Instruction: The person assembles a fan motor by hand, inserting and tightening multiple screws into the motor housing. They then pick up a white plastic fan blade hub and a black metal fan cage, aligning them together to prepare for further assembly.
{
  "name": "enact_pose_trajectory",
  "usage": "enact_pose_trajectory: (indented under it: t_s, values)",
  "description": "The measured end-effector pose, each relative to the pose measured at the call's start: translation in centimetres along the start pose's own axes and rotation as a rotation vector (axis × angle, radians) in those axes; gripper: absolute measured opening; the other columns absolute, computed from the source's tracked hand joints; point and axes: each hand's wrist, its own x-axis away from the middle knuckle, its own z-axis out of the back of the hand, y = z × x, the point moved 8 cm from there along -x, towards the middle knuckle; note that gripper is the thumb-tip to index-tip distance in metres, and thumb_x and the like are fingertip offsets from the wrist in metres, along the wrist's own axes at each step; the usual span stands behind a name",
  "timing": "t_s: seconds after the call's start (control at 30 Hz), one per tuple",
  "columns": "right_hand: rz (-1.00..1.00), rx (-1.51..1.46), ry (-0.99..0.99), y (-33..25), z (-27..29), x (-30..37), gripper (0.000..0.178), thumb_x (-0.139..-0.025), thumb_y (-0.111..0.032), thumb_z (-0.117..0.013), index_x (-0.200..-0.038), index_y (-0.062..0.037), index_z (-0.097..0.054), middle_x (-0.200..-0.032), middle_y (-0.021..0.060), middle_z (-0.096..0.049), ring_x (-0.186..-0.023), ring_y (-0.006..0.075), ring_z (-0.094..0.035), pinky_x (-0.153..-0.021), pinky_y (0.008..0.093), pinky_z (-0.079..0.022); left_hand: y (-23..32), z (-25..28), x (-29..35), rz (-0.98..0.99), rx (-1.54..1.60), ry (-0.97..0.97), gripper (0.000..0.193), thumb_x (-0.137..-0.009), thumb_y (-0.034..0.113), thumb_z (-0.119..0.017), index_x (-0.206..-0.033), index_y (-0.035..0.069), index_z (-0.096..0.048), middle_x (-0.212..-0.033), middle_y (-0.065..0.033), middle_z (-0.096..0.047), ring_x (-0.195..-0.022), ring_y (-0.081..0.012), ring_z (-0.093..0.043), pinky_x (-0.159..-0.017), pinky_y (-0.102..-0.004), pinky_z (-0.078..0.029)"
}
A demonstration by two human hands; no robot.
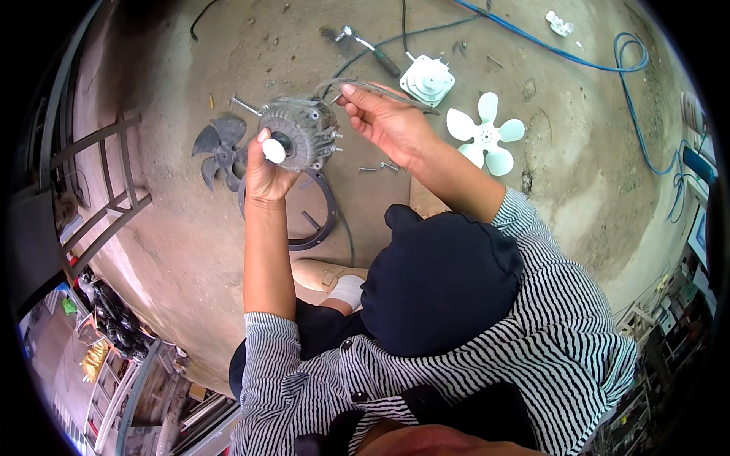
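My left hand (268, 176) is closed round the lower side of a dirty grey fan motor (293, 125), whose white round hub faces me by my thumb. Long bolts stick out of the motor's housing. My right hand (388, 128) pinches a grey cable (353, 81) beside the motor; its end trails over the back of the hand. A dark fan blade (222, 154) lies left of the motor, partly behind my left hand. Under my left forearm rests a dark round ring frame (332, 209). A white motor (428, 82) sits on the floor beyond my right hand.
A white five-bladed fan (497, 137) lies to the right. Several small screws (369, 169) are near my right wrist. A ratchet wrench (360, 42) lies at the far side. Blue cable (563, 61) crosses the far right floor. Metal frames (114, 205) stand at left.
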Motion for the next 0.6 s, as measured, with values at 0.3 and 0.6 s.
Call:
enact_pose_trajectory:
  t_s: [0.3, 0.6]
  values:
    - [-0.094, 0.076, -0.006, 0.6, 0.0, 0.5, 0.024, -0.093, -0.026, -0.076, -0.110, -0.0110, -0.070, -0.094, -0.0060, -0.067, -0.082, 0.0014, -0.059, -0.071, 0.0166, -0.052, 0.1, -0.6, -0.2, 0.012, -0.007, -0.060, 0.060, -0.087, 0.039, -0.073, -0.134, 0.005, -0.057, -0.133, -0.0136, -0.063, -0.124, -0.0307, -0.059, -0.109, -0.0492, -0.046]
    - [-0.094, 0.184, -0.059, 0.6, 0.5, 0.1, 0.038, -0.096, -0.030, -0.072, -0.130, -0.0128, -0.064, -0.112, -0.0040, -0.064, -0.097, 0.0062, -0.058, -0.084, 0.0231, -0.050, 1.0, -3.0, -0.6, -0.088, -0.217, 0.071, 0.059, -0.092, 0.025, -0.069, -0.141, 0.010, -0.042, -0.126, -0.0090, -0.061, -0.116, -0.0232, -0.063, -0.099, -0.0406, -0.054]
